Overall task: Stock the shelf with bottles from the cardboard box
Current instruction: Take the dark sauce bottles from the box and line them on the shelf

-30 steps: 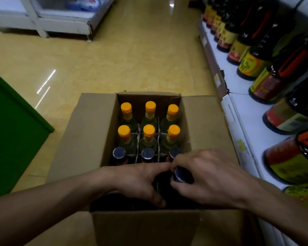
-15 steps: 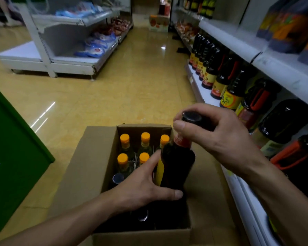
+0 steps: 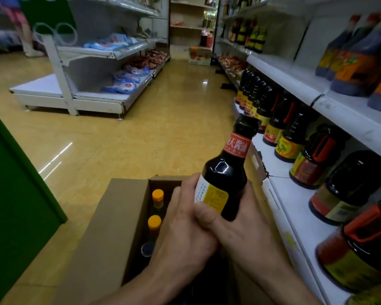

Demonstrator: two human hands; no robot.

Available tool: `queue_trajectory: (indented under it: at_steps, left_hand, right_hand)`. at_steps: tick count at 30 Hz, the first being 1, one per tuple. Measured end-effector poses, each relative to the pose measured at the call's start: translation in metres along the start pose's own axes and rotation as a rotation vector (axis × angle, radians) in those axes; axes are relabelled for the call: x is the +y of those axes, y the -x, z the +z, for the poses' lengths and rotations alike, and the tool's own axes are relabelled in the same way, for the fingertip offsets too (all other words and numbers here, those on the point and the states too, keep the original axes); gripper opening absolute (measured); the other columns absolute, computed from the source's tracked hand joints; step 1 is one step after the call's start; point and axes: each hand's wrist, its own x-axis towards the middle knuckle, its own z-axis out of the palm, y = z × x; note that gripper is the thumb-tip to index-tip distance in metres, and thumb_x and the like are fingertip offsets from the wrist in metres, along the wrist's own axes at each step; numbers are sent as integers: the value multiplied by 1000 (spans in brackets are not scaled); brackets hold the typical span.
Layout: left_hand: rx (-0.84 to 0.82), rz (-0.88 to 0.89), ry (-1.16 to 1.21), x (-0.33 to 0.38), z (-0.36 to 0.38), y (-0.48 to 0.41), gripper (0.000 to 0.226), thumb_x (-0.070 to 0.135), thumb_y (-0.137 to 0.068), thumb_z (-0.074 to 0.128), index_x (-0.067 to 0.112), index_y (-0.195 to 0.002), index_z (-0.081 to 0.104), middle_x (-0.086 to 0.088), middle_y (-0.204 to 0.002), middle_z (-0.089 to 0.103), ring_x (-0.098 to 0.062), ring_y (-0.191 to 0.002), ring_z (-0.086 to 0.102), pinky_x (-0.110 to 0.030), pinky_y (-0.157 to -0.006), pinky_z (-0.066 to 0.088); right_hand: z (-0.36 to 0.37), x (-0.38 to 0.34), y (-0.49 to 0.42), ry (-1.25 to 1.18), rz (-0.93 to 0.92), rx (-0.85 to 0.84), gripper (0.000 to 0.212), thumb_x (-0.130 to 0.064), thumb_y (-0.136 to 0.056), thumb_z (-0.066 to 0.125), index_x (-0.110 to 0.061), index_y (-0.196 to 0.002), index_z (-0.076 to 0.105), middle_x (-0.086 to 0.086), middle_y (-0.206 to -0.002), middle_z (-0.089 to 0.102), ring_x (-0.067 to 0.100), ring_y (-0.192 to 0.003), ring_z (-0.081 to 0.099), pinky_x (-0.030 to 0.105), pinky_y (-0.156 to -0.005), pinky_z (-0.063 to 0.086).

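Observation:
Both hands hold a dark soy sauce bottle [image 3: 226,172] with a black cap and red neck label, tilted to the right above the open cardboard box [image 3: 110,216]. My left hand [image 3: 180,223] wraps its lower body from the left. My right hand [image 3: 235,225] grips it from below and the right, thumb across the yellow label. In the box, orange-capped bottles [image 3: 157,195] and a dark-capped one [image 3: 147,249] show at the left; my hands hide the others. The white bottom shelf [image 3: 295,208] runs along the right, with bare room near the bottle.
Large dark jugs [image 3: 341,183] with red handles line the bottom shelf at the right. An upper shelf [image 3: 339,111] carries more bottles. A green panel [image 3: 15,183] stands at the left. A white rack [image 3: 92,84] with blue packets stands across the yellow aisle floor.
The bottle came up out of the box. My right hand moved from its cap down to its base, and the left hand closed round its body. The view tilted up toward the aisle.

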Motion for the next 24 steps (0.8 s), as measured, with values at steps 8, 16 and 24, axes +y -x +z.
queue_trajectory:
  at_steps: [8,16,24]
  left_hand:
    - [-341,-85,270,-17,-26,-1,112,34,-68,92,77,-139,16,15,-143,50,-6,-132,56,-41,-101,56]
    - [-497,-122,406,-6,-13,-3,94,23,-73,88,61,-138,34,11,-134,63,-16,-126,63,-40,-101,55]
    - [-121,-109,259,-2,1,-5,76,37,-71,89,43,-135,48,6,-114,74,-16,-102,75,-45,-89,61]
  right_hand:
    - [-37,-18,-17,-45,-152,-202,53,-38,-75,81,-53,-121,58,-28,-119,69,-6,-112,66,13,-88,54]
    - [-43,-14,-24,-316,-69,-349,66,-31,-76,77,-31,-139,56,6,-129,69,28,-122,66,37,-94,58]
    - [-24,-15,-16,-99,-124,-94,65,-42,-81,69,-42,-141,44,-36,-118,66,-10,-111,65,11,-83,54]
